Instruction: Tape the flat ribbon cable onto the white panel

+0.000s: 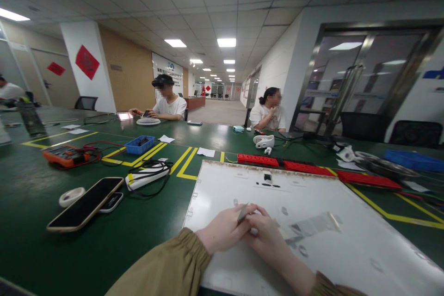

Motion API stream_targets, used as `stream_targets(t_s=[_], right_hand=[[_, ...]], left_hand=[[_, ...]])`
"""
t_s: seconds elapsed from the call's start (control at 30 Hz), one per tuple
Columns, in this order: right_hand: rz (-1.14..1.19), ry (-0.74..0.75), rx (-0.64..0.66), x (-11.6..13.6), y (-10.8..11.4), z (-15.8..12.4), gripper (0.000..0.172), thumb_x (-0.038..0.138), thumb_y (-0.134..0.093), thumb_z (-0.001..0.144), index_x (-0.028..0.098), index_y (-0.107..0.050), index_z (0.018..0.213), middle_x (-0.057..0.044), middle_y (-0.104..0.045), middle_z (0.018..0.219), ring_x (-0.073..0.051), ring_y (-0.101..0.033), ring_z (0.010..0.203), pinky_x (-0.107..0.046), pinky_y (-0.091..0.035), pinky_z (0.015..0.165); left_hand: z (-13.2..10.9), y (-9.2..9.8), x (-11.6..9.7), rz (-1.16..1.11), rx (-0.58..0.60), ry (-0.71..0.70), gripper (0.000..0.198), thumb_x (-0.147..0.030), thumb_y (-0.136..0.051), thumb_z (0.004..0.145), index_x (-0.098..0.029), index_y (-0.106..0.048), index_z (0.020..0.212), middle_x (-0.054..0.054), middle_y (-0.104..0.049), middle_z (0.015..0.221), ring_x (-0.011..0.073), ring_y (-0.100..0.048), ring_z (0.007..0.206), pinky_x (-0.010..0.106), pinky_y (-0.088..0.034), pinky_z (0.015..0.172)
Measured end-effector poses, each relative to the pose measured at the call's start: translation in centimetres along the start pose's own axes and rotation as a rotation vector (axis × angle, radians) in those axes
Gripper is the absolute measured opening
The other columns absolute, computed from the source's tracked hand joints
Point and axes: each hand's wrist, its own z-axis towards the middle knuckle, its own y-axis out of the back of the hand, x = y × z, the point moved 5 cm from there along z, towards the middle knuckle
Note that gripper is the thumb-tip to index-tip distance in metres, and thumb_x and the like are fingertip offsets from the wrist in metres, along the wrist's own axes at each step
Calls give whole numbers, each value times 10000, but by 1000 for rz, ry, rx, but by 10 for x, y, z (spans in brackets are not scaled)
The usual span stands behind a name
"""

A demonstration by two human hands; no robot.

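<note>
My left hand (225,227) and my right hand (265,237) meet above a large white panel (222,194), their closed fingers touching and overlapping. A small flat grey piece with a pointed tip (243,212) sticks up from the fingers of my left hand; its kind does not show. Something small and pale shows at my right fingertips, too hidden to name. Just right of my right hand, a clear, shiny strip like film or a plastic bag (317,227) lies on the panel. Dark oval marks and small slots show towards the panel's far edge.
Red bars (308,169) line the panel's far edge. To the left lie a phone (86,203), a white power strip with black cable (147,175), a blue tray (139,144) and an orange multimeter (64,155). Two people sit across the green table (145,249).
</note>
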Motion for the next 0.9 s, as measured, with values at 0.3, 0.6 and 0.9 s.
stream_targets(t_s=[0.3, 0.6, 0.9], right_hand=[[-59, -16, -55, -3, -2, -3, 128, 91, -494, 670, 185, -550, 603, -19, -627, 658, -175, -585, 737, -338, -426, 791], [-205, -131, -129, -2, 9, -1, 244, 129, -534, 709, 223, -631, 911, 8, -694, 788, -162, -632, 728, -390, -339, 925], [-253, -127, -279, 3, 20, -4, 283, 272, -634, 739, 210, -594, 1012, 19, -676, 675, -173, -627, 656, -350, -387, 785]], left_hand=[[2, 3, -8, -40, 17, 9, 453, -390, -220, 954, -214, -483, 1279, 61, -630, 1075, 181, -577, 960, 267, -418, 861], [1, -2, 16, -29, -80, 245, 654, -507, -131, 934, -131, -666, 920, 74, -654, 757, 171, -585, 701, 237, -416, 642], [1, -3, 39, -80, -222, 372, 658, -572, -206, 902, -110, -631, 704, 37, -567, 578, 141, -508, 568, 227, -354, 528]])
